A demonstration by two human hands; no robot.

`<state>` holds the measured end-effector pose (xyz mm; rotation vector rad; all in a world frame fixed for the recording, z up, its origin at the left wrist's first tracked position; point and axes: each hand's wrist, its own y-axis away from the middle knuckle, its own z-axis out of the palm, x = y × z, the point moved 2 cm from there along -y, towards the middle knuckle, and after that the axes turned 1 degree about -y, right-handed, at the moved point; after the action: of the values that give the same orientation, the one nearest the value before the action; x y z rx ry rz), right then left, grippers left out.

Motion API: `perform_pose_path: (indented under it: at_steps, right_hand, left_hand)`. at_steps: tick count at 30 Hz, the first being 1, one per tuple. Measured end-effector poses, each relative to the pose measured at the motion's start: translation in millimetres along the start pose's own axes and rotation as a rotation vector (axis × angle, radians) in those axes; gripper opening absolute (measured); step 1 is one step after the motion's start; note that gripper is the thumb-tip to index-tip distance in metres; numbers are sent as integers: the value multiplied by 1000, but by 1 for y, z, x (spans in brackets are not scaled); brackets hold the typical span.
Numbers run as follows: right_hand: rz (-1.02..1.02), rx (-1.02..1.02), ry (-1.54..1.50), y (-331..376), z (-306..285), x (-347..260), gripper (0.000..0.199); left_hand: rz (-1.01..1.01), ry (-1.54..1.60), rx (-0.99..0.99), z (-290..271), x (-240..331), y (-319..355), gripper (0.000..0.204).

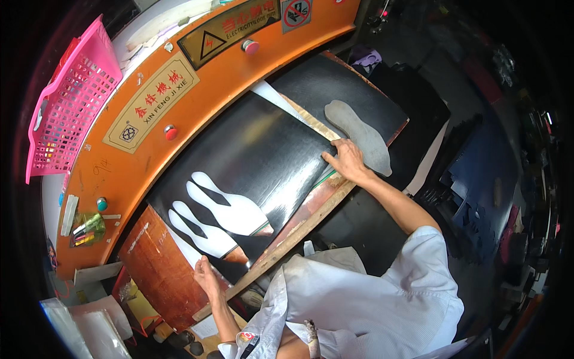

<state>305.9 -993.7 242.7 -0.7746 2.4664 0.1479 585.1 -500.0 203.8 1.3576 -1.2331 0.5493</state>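
Observation:
A glossy black sheet (pixel 251 143) lies slantwise on the machine bed. Several sole-shaped holes near its lower left end show a white surface (pixel 230 212) beneath. My right hand (pixel 348 160) grips the sheet at its right corner, thumb and fingers at the edge. At the lower left, my left hand (pixel 208 280) is closed at the sheet's near edge, beside a white strip; part of its fingers is hidden. Just beyond my right hand, a grey sole-shaped piece (pixel 360 136) rests on another black sheet (pixel 335 84).
An orange machine beam (pixel 221 78) arches along the far side, with red buttons (pixel 171 132) and a green button (pixel 102 204). A pink basket (pixel 78 102) stands at the far left. Reddish-brown board (pixel 158 269) shows at left; a wooden rail (pixel 293 236) edges the bed. Dark sheets (pixel 478 185) lie right.

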Motion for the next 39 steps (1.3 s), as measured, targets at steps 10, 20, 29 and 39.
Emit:
perform_pose_path:
  at_steps: [10, 20, 29, 39]
  right_hand:
    - [333, -184, -555, -23, 11, -3, 43]
    - [248, 417, -614, 75, 32, 0, 37]
    - [213, 329, -248, 8, 69, -52, 40]
    - [0, 215, 0, -4, 43, -32, 39]
  left_hand:
    - [243, -139, 48, -15, 49, -155, 31]
    - [491, -304, 4, -15, 97, -230, 26]
    - [592, -628, 359, 17, 112, -162, 48]
    - [448, -393, 266, 14, 37, -60, 44]
